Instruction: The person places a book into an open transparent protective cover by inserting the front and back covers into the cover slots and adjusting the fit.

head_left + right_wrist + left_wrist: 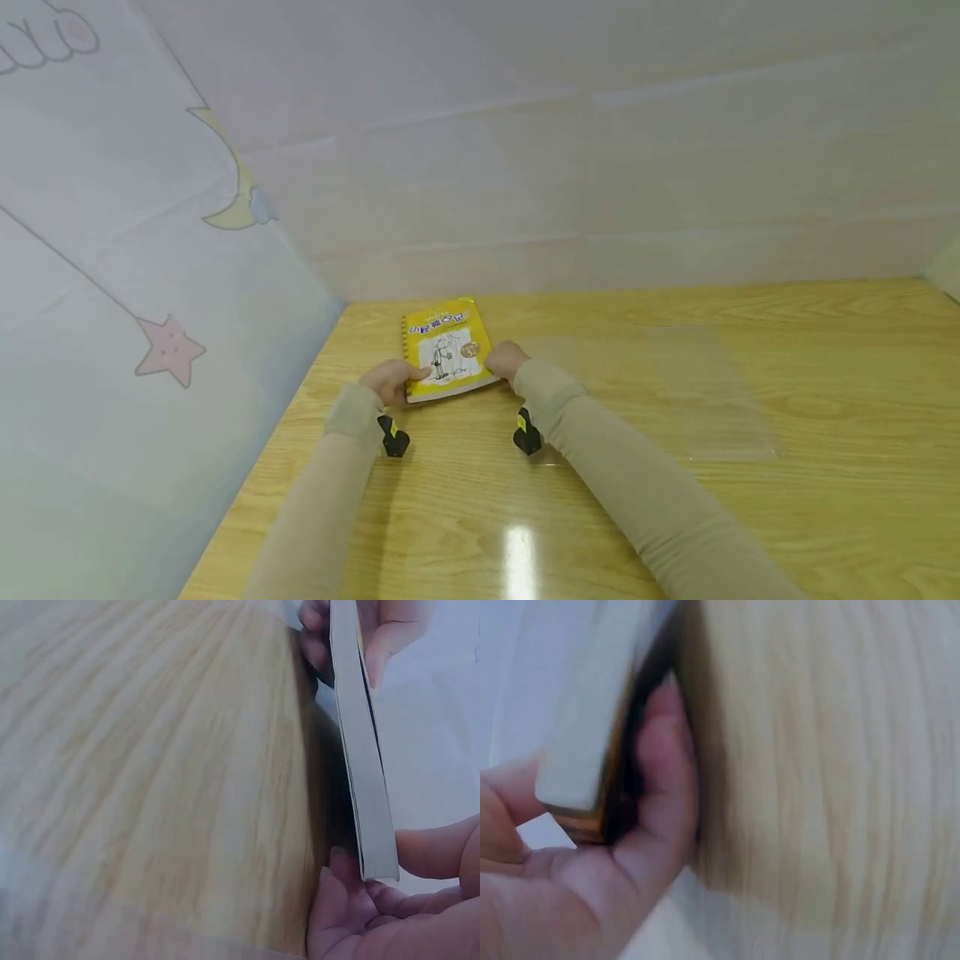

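Wall sheeting (600,183): pale and creased, standing behind and to the left; upper extent cut off.
Surface (450,517): wood-grained; near edge out of frame.
Clear sheet (720,417): appears to lie flat on the right of centre; outline faint, left part hidden by the right sleeve (637,483).
Book (447,354): yellow cover up, at the far left of the surface, near edge raised. Whether its far edge rests on the wood cannot be determined.
Left hand (392,380): pinches the near left corner, thumb above, fingers beneath; its wrist view is blurred.
Right hand (507,360): pinches the near right corner likewise; the paired grip presumably keeps the load even.
Black wrist units (528,433): one per wrist, probably placed inward to face the handwork.
Round badge (470,350): brown, on the cover; lettering illegible.
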`<act>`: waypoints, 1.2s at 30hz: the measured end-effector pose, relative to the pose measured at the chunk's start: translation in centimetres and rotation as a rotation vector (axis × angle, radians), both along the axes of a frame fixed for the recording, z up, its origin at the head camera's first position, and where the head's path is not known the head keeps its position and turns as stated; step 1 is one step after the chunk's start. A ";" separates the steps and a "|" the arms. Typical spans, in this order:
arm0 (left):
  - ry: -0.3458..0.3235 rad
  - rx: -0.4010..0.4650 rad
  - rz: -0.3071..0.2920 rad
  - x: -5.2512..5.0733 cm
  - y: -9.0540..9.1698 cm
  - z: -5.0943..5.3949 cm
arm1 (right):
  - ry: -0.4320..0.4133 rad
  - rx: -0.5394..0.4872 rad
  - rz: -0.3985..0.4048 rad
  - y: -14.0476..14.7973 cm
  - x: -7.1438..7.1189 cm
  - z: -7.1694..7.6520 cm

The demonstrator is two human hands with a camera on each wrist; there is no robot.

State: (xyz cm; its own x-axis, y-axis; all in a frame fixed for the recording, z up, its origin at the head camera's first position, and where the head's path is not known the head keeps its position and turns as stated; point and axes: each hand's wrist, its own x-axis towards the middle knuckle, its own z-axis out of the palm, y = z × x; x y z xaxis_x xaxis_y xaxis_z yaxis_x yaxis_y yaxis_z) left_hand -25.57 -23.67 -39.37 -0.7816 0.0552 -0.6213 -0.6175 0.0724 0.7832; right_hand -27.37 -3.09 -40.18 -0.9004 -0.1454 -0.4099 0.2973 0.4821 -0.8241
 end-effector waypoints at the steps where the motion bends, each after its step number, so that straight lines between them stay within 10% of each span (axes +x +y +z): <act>1: 0.006 0.051 0.028 0.0 0.0 0.0 | 0.004 0.001 0.002 0.0 0.1 0.0; 8: 0.021 0.255 0.119 0.7 -0.2 -0.3 | -0.015 -0.047 -0.022 0.1 0.5 -0.1; 29: 0.218 0.147 0.078 3.0 0.6 0.0 | 0.059 -0.175 -0.066 0.8 1.6 -0.6; 36: 0.238 0.092 0.031 4.4 1.3 1.0 | -0.054 -0.399 -0.046 2.5 1.3 -0.2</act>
